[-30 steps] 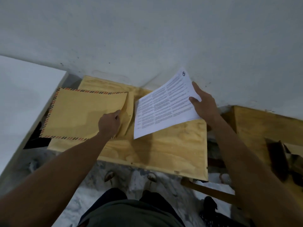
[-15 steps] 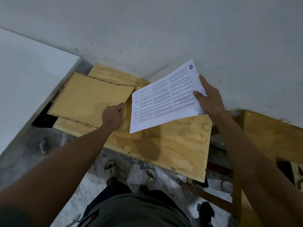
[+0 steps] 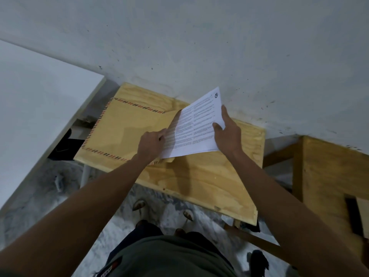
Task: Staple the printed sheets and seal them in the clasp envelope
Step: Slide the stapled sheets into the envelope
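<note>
**Q:** What lies on the bench (image 3: 209, 176), and where?

**A:** A plywood bench stands against a pale wall (image 3: 199, 47). On its left part lies the clasp envelope (image 3: 127, 132), a tan envelope edged with red and dark stripes, flat on the wood with its mouth turned to the right. The printed sheets (image 3: 197, 124) are held at that mouth, their left edge overlapping the envelope's open end; whether that edge is already inside the envelope cannot be told. Their right part slants up over the bare wood.

**Q:** How does each grip stand?

**A:** The left hand (image 3: 151, 143) is at the envelope's mouth, its fingers curled and pinching there, at the sheets' left edge; whether they pinch the envelope's upper layer or only the paper is not clear. The right hand (image 3: 227, 132) holds the sheets at their right edge, thumb on the printed face and fingers along and under the margin.

**Q:** What else appears?

**A:** A white panel (image 3: 40, 106) fills the left side. A second wooden piece (image 3: 329, 176) stands at the right, apart from the bench. Below, a marbled floor (image 3: 155, 206) shows between the forearms, with the person's feet and dark clothing at the lower centre.
</note>
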